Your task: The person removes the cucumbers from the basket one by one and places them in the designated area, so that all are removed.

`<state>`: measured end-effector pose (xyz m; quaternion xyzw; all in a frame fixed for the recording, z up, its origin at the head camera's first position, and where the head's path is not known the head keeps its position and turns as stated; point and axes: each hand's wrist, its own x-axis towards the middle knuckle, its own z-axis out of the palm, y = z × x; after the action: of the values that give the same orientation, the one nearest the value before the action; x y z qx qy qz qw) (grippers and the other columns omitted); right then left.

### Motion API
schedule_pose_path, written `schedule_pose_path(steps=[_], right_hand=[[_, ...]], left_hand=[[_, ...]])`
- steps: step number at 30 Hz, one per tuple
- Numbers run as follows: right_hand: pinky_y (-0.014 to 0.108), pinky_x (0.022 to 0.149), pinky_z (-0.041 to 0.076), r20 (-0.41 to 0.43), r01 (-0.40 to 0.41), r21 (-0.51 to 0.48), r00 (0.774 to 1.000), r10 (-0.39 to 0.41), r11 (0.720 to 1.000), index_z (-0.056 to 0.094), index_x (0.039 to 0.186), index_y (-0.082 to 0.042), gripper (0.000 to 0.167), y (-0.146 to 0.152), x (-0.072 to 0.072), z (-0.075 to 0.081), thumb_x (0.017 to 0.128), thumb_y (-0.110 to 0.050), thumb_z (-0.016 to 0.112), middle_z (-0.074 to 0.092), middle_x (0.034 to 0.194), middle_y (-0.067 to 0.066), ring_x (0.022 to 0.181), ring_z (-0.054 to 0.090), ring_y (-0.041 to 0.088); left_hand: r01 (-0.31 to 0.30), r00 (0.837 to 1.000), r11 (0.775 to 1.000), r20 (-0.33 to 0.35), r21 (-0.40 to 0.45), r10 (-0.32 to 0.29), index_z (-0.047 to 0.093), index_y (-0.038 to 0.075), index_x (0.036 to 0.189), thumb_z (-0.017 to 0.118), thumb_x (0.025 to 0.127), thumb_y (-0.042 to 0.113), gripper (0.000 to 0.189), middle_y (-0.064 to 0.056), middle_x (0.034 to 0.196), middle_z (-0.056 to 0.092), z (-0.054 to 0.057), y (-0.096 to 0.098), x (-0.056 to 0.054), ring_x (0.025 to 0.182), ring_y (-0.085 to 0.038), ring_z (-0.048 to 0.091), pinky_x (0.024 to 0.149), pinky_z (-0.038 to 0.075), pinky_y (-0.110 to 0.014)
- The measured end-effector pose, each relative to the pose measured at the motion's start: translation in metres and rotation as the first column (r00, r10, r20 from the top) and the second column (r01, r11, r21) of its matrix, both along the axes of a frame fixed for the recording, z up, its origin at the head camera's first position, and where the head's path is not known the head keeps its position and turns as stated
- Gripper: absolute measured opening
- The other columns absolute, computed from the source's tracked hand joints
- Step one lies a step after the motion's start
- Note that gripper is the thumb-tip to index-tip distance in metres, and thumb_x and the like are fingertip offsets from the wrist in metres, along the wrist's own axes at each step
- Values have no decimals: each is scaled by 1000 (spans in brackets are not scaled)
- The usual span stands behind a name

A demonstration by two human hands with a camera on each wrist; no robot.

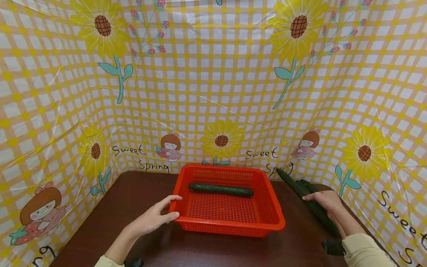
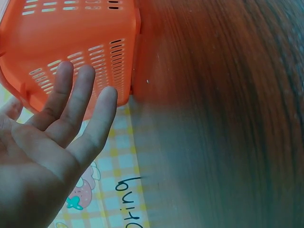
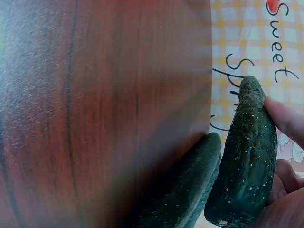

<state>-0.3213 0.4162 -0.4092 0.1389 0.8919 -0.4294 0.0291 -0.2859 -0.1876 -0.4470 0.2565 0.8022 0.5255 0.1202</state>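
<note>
My right hand (image 1: 325,203) grips a dark green cucumber (image 3: 244,156) at the right of the table, thumb along its side. It is lifted at a slant, its far tip pointing toward the back wall. More cucumbers (image 3: 183,187) lie on the table just beneath and beside it, partly hidden by the hand. A red plastic basket (image 1: 227,224) with slotted walls stands in the middle. One cucumber (image 1: 220,190) lies crosswise inside it, toward the back. At the basket's left rim is my left hand (image 1: 151,218), fingers extended and spread along the outer wall, thumb at the rim.
The dark brown wooden table (image 1: 133,193) is enclosed at the back and sides by a yellow checked cloth (image 1: 213,89) with sunflowers and cartoon figures. A small black object (image 1: 332,247) shows beneath the right sleeve.
</note>
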Motion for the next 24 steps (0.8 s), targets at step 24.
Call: schedule_pose_path(steps=[24], right_hand=[[53,76,54,-66,41,246,997,-25,968,74,94,8,43,3,9,-22,77,-31,79,59,121,40,94,61,50]], left_hand=[[11,1000,1000,-6,17,-11,40,12,149,61,102,25,54,-21,126,56,2,1,4,99,-25,56,79,51,-40]])
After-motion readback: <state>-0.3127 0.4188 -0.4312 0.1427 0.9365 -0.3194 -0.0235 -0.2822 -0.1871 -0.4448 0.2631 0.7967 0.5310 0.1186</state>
